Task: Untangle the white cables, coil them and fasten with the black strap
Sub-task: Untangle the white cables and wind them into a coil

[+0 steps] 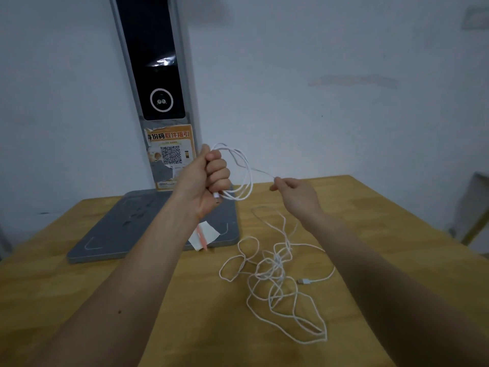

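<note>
My left hand (pixel 211 178) is raised above the table, and its curled fingers grip a small coil of white cable (pixel 242 172) whose loops hang to the right of the fist. A thin strand runs from the coil to my right hand (pixel 296 193), which pinches it between thumb and fingertips. Below my right forearm a tangle of white cables (pixel 275 271) lies loose on the wooden table (pixel 105 287), with a plug end (pixel 304 281) sticking out to the right. I see no black strap.
A grey scanner stand (pixel 127 229) with a tall dark screen column (pixel 156 75) and an orange QR notice stands at the back left. A white slip of paper with a pink pen (pixel 202 235) lies on its base. The table's right edge slants off near a chair.
</note>
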